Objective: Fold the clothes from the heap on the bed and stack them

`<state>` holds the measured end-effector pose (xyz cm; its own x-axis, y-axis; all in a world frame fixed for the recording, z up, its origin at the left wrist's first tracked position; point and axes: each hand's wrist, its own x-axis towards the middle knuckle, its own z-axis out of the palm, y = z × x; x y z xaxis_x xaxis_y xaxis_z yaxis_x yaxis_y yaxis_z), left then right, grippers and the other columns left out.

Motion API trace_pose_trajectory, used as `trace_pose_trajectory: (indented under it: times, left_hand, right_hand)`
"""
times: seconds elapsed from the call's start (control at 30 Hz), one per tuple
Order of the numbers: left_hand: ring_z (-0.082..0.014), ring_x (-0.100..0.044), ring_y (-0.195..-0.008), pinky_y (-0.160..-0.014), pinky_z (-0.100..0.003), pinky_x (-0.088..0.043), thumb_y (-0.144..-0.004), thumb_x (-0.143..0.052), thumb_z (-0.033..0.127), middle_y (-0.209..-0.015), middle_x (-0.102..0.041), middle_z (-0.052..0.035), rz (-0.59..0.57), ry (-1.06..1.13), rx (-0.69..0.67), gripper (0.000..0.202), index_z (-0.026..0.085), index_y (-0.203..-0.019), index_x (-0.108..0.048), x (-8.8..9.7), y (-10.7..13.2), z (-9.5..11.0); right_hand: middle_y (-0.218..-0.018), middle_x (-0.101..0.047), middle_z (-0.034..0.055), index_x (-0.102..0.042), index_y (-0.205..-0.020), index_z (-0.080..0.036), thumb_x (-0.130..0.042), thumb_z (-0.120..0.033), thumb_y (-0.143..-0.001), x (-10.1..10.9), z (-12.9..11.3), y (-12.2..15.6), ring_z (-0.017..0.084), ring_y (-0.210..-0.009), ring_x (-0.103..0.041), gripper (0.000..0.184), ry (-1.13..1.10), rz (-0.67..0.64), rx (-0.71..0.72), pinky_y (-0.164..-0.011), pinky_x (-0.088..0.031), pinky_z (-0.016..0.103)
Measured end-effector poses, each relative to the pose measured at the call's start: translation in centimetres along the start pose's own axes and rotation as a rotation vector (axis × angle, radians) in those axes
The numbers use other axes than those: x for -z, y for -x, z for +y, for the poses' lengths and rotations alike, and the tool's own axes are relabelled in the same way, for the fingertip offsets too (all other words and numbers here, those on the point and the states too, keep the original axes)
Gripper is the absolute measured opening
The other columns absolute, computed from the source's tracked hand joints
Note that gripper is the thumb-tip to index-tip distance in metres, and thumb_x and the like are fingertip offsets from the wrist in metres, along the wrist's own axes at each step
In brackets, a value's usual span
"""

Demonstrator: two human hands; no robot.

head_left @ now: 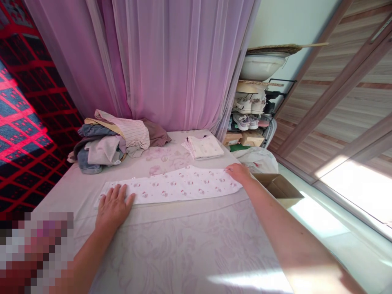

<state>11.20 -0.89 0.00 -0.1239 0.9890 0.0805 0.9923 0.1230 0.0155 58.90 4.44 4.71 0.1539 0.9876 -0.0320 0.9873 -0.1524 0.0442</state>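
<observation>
My left hand (114,204) lies palm down, fingers apart, on the left end of the garment (177,187), spread on the bed (183,245). My right hand (238,173) (arm (278,224) nearly straight) pinches the other end. Beyond lie folded clothes (205,147).

Both arms are bare and reach forward over the surface (190,249), set wide apart. The left forearm (84,255) slants up and inward to the left hand (112,205), which lies palm down in from the surface's left edge, fingers slightly parted and pointing toward the far edge, thumb spread out to the right. The right forearm (284,232), more outstretched, slants across the right edge; the right hand (238,173) bends inward just beside that edge, fingers close together, their grip unclear.
</observation>
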Motion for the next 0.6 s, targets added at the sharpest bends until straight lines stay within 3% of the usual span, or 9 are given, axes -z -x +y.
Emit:
trace_pose_trajectory:
  times: [0.4, 0.5, 0.6]
  left_hand:
    - [-0.0320, -0.026, -0.141, -0.113, -0.050, -0.021, -0.094, -0.024, 0.049, -0.152, -0.033, -0.0149, -0.019, 0.005, -0.010, 0.063, 0.012, -0.144, -0.037, 0.3, 0.0, 0.0]
    - [-0.0315, -0.027, -0.140, -0.113, -0.049, -0.022, -0.093, -0.024, 0.049, -0.151, -0.034, -0.0141, -0.005, 0.006, -0.005, 0.063, 0.013, -0.143, -0.038, 0.3, 0.0, 0.1]
    - [-0.0318, -0.028, -0.140, -0.112, -0.050, -0.023, -0.093, -0.026, 0.048, -0.150, -0.036, -0.0146, 0.012, 0.024, -0.007, 0.062, 0.013, -0.142, -0.040, 0.3, 0.0, 0.1]
  right_hand:
    - [-0.113, -0.067, 0.0104, -0.070, -0.107, -0.025, -0.038, -0.033, -0.094, -1.8, -0.5, -1.0, 0.023, -0.105, -0.057, 0.035, 0.036, 0.057, -0.075, -0.089, -0.037, 0.038]
    - [-0.117, -0.065, 0.0099, -0.068, -0.110, -0.026, -0.039, -0.028, -0.093, -1.6, -1.3, -0.8, 0.024, -0.110, -0.055, 0.034, 0.020, 0.078, -0.033, -0.092, -0.035, 0.039]
    - [-0.126, -0.062, 0.0035, -0.064, -0.118, -0.032, -0.039, -0.025, -0.093, -1.2, -2.5, -0.8, 0.020, -0.117, -0.051, 0.036, -0.020, 0.097, 0.076, -0.099, -0.031, 0.036]
